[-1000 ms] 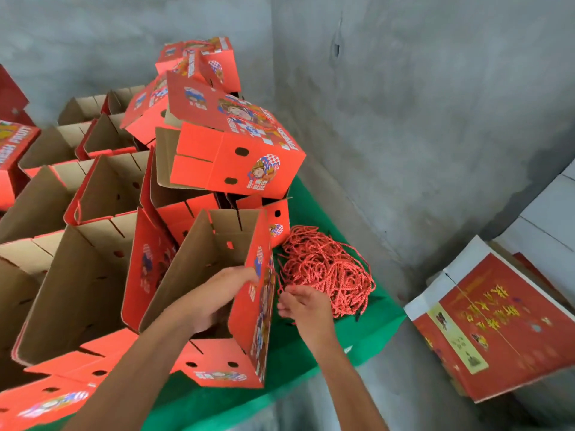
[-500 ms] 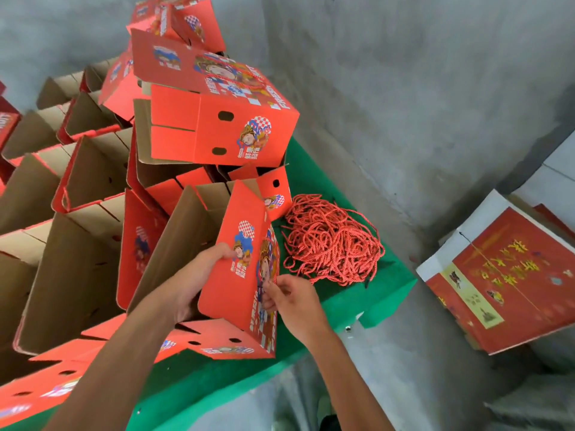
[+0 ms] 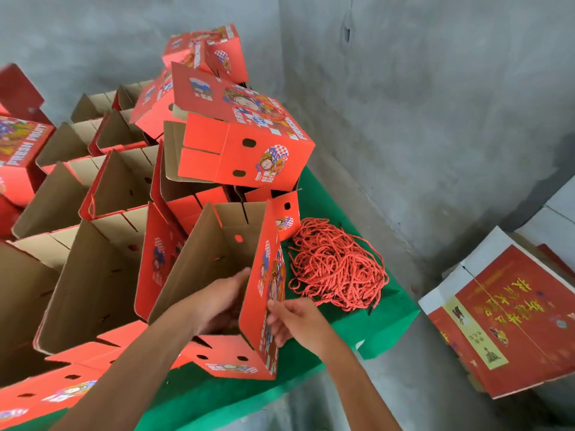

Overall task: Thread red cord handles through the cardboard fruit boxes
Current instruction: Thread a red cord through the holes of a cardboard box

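Note:
An open red fruit box (image 3: 264, 306) lies tilted on the green table (image 3: 382, 331), its brown inside facing me. My left hand (image 3: 217, 303) reaches inside it, with the thumb by the right wall and the fingertips hidden behind that wall. My right hand (image 3: 292, 318) is outside the same wall, its thumb and fingers bunched against the printed face. They pinch what looks like a red cord end, which I can barely see. A heap of red cords (image 3: 336, 269) lies just right of the box.
Several open boxes (image 3: 102, 269) lie in rows to the left. A closed box (image 3: 249, 141) with a cord handle sits on top of the stack behind. Grey concrete walls close the corner. Flat printed cartons (image 3: 513, 318) lean at the right, beyond the table edge.
My right hand left the cord heap and came to the box's outer face. My left hand went from the wall's edge to deeper inside the box, and the box tilted more upright.

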`<state>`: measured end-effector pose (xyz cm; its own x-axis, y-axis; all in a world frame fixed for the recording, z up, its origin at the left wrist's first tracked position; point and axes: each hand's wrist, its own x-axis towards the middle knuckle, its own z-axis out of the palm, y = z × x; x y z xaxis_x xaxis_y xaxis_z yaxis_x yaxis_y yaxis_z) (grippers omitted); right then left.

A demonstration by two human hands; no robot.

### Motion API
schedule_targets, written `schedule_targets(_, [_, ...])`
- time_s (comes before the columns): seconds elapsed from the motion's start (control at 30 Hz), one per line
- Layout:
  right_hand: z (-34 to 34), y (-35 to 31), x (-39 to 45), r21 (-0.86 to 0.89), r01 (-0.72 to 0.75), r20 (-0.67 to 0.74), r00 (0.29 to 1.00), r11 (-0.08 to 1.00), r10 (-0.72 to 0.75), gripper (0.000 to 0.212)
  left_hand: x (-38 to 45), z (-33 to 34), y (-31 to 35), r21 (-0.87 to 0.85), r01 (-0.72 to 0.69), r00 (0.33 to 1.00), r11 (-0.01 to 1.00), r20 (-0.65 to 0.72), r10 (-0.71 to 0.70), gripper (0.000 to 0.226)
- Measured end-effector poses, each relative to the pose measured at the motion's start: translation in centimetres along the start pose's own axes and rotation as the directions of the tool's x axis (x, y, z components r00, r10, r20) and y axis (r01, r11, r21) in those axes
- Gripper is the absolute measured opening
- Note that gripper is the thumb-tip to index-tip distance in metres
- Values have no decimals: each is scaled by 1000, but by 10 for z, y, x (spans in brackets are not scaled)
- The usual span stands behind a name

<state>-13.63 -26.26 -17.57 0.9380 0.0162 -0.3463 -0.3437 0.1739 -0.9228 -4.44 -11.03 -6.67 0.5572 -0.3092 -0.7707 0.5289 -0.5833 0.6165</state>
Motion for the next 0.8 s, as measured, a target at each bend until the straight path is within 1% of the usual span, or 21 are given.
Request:
schedule_targets(0.03, [5,2,1,-46,-1,-14,1000,999,0,36,1,1,1,144,-7,999,990,-42,13,47])
schedule_targets(0.07, [11,4,3,-92,4,-40,999,996,-8,39,3,3,1,285,-11,998,959,-63,30,39])
schedule_targets(0.13, [21,7,7,-134,16,-81,996,991,-27,41,5,6,3,488,-27,996,872,-58,64,44])
schedule_targets(0.2, [25,7,9,-122,28,-88,995,992,-39,44,8,8,4,540,-42,997,841,-33,71,44])
schedule_targets(0.27, [26,9,13,-134,29,-89,995,991,-41,49,6,9,7,556,-36,996,830,-46,74,41])
schedule_targets(0.33, [26,11,17,-147,35,-119,992,989,-53,48,7,7,8,557,-33,993,830,-76,90,32])
schedule_targets(0.4, [26,12,20,-163,57,-142,987,985,-80,49,7,6,8,473,-49,987,879,-113,116,18])
schedule_targets(0.43, [25,13,22,-176,66,-148,985,982,-92,46,4,7,8,438,-53,984,897,-132,122,19])
schedule_targets(0.5, [26,15,26,-234,87,-166,978,968,-128,35,3,9,12,428,-38,978,903,-168,121,20])
schedule_targets(0.57, [27,15,30,-292,123,-195,963,949,-185,34,0,15,14,390,-61,975,919,-173,139,27])
schedule_targets(0.6, [28,15,32,-285,147,-194,959,947,-207,37,-1,20,14,361,-81,972,929,-176,153,32])
schedule_targets(0.67, [29,14,36,-281,203,-158,954,938,-254,51,-4,29,12,287,-100,960,953,-224,168,52])
schedule_targets(0.7, [28,14,38,-293,229,-129,952,928,-276,55,-6,32,10,229,-92,957,969,-248,149,63])
schedule_targets(0.73, [29,12,40,-309,244,-100,953,919,-286,56,-7,33,8,190,-94,951,977,-272,145,71])
schedule_targets(0.8, [33,8,47,-345,242,-69,957,907,-282,48,-7,32,4,176,-153,923,972,-325,204,79])
